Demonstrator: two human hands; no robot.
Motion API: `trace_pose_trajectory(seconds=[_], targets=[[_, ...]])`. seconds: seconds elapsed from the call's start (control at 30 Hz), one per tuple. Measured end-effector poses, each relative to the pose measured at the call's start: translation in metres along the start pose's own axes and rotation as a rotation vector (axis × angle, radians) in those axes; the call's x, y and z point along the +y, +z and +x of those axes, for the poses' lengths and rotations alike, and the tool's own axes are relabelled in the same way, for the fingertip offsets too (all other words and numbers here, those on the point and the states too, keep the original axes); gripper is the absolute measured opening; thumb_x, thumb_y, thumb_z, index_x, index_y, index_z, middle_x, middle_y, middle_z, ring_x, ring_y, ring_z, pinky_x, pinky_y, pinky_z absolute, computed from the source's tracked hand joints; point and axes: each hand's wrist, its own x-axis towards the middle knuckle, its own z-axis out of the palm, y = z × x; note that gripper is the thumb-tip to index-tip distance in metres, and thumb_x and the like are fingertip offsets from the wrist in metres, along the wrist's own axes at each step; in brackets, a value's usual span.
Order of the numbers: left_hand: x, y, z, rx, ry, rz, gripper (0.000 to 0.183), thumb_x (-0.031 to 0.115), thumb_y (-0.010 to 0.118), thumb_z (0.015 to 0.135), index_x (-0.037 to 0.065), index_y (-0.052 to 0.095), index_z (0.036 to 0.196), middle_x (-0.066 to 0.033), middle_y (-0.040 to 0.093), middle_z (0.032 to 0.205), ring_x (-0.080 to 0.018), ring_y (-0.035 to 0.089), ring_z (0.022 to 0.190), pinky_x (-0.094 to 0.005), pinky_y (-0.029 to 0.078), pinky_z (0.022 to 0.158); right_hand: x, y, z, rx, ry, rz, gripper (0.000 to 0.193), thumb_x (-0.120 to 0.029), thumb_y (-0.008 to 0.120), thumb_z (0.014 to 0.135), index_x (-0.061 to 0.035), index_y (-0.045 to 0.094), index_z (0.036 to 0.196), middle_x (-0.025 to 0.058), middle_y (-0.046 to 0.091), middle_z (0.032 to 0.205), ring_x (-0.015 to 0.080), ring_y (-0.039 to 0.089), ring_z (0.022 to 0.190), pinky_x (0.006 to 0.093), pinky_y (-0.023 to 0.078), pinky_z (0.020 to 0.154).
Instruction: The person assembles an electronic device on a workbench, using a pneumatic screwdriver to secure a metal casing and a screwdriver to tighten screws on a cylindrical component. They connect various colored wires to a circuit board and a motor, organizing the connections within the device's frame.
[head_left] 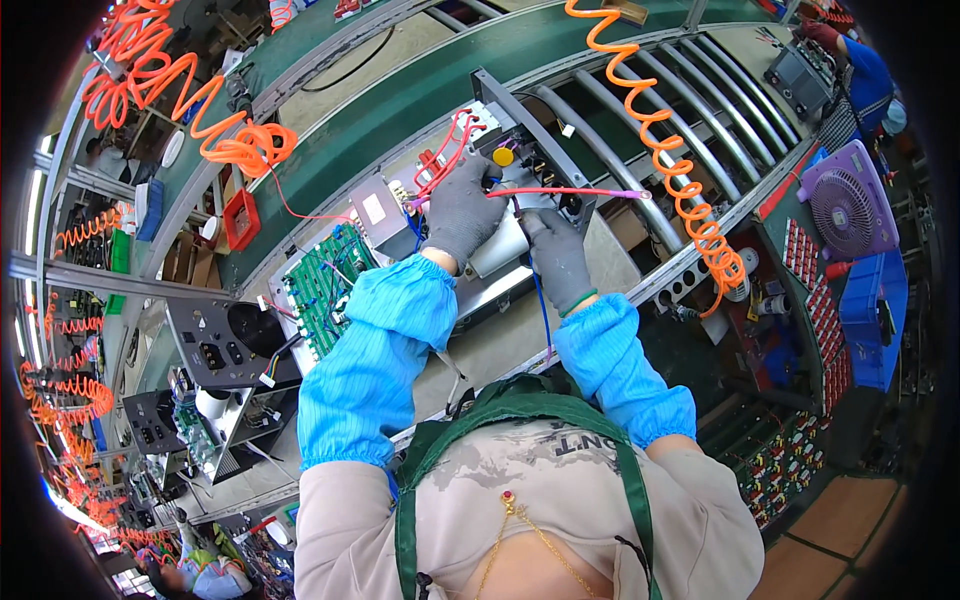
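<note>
Both my hands wear grey gloves and work over an open metal chassis (507, 290) full of electronic parts. My left hand (466, 208) is closed at the near end of a thick red cable (570, 191), which runs right to a ring-shaped end. My right hand (556, 252) is beside it, just below the cable, its fingers bent in around a thin dark piece too small to name. Looped red wires (455, 150) rise above my left hand. A yellow disc (502, 157) sits just beyond it. A green circuit board (325, 285) lies left of my left forearm.
Steel conveyor rollers (690, 110) stretch away at the far right, crossed by an orange coiled hose (665, 145). Another coiled hose (250, 148) hangs at the left. A black panelled unit (228, 340) stands left of my arm. A purple fan (850, 200) and blue bin (873, 320) are at right.
</note>
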Motion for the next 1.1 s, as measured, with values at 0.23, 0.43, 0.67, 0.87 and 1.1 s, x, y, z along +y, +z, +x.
trace_pose_trajectory(seconds=[0.23,0.43,0.67,0.87,1.1], targets=[[0.001,-0.002,0.000,0.015,0.032,0.001,0.028,0.024,0.073,0.075,0.010,0.062,0.096,-0.0095,0.066,0.089,-0.0254,0.066,0.085,-0.0350,0.051,0.074,-0.008,0.004,-0.002,0.055,-0.115,-0.205,0.018,-0.018,0.055,0.091,-0.0038,0.065,0.096,0.0027,0.055,0.074,0.0083,0.047,0.062,0.0255,0.040,0.054],[0.001,-0.001,0.000,0.029,0.059,0.015,0.030,0.021,0.074,0.074,0.008,0.062,0.099,-0.0107,0.063,0.084,-0.0229,0.064,0.078,-0.0338,0.050,0.071,0.007,0.003,0.008,0.054,-0.187,-0.306,0.020,-0.021,0.054,0.092,-0.0053,0.064,0.097,0.0041,0.055,0.072,0.0097,0.049,0.059,0.0264,0.043,0.050],[0.003,-0.001,-0.001,0.024,0.052,0.024,0.028,0.019,0.072,0.074,0.008,0.062,0.098,-0.0115,0.063,0.087,-0.0246,0.064,0.080,-0.0348,0.050,0.073,0.006,0.000,0.017,0.009,-0.110,-0.353,0.022,-0.024,0.052,0.092,-0.0056,0.063,0.099,0.0066,0.059,0.079,0.0130,0.055,0.061,0.0281,0.049,0.053],[0.004,-0.002,-0.003,0.032,0.062,0.007,0.027,0.017,0.070,0.073,0.008,0.062,0.097,-0.0127,0.064,0.090,-0.0276,0.065,0.083,-0.0367,0.051,0.075,0.009,0.002,0.018,0.060,-0.052,-0.344,0.024,-0.025,0.054,0.090,-0.0035,0.065,0.096,0.0084,0.058,0.074,0.0140,0.055,0.061,0.0284,0.048,0.052],[0.011,-0.005,-0.003,0.008,0.029,0.009,0.027,0.018,0.070,0.072,0.008,0.061,0.096,-0.0127,0.063,0.090,-0.0286,0.064,0.085,-0.0378,0.050,0.075,0.012,0.001,0.018,0.085,-0.223,-0.401,0.023,-0.023,0.055,0.089,-0.0044,0.067,0.094,0.0062,0.056,0.069,0.0119,0.053,0.056,0.0279,0.043,0.047]])
